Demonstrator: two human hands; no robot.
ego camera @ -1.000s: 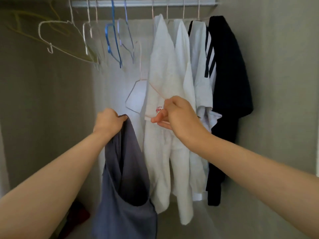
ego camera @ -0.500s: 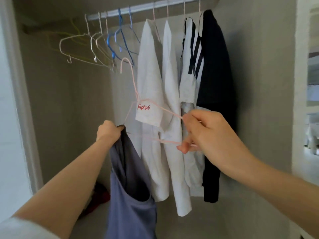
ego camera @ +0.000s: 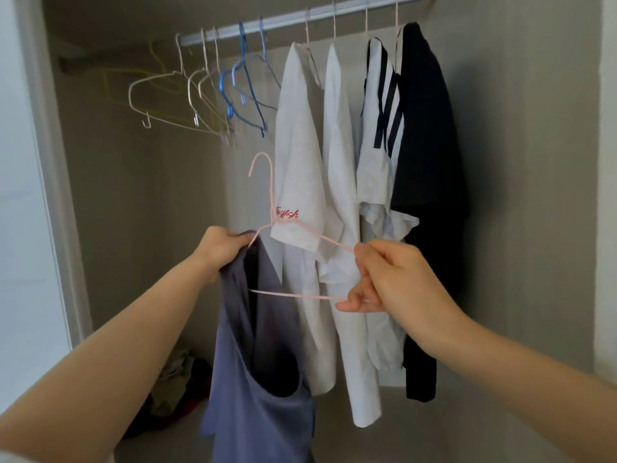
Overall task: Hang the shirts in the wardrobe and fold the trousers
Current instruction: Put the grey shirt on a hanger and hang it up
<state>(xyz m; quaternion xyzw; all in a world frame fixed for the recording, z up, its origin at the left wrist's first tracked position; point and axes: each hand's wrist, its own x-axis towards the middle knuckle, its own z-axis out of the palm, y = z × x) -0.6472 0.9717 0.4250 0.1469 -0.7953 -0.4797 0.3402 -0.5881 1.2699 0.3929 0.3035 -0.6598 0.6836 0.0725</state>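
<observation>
My left hand (ego camera: pixel 222 250) grips the top edge of a grey-blue shirt (ego camera: pixel 257 406), which hangs down in front of the wardrobe. My right hand (ego camera: pixel 384 279) pinches the right end of a thin pink wire hanger (ego camera: pixel 271 195), held upright with its hook on top. The hanger's left shoulder runs down to the shirt's gripped edge, and its bottom bar lies across the shirt's opening. On the rail (ego camera: pixel 300 18) hang two white shirts (ego camera: pixel 300 155), a white shirt with dark stripes (ego camera: pixel 380 128) and a dark shirt (ego camera: pixel 424 145).
Several bare hangers, white (ego camera: pixel 157 85) and blue (ego camera: pixel 240 81), hang on the rail's left part. A heap of clothes (ego camera: pixel 177 385) lies on the wardrobe floor at the lower left. The wardrobe's side walls stand close at left and right.
Both hands rose a little and drew apart. The pink hanger moved left, so its left shoulder now reaches the shirt edge held by my left hand. The view came closer.
</observation>
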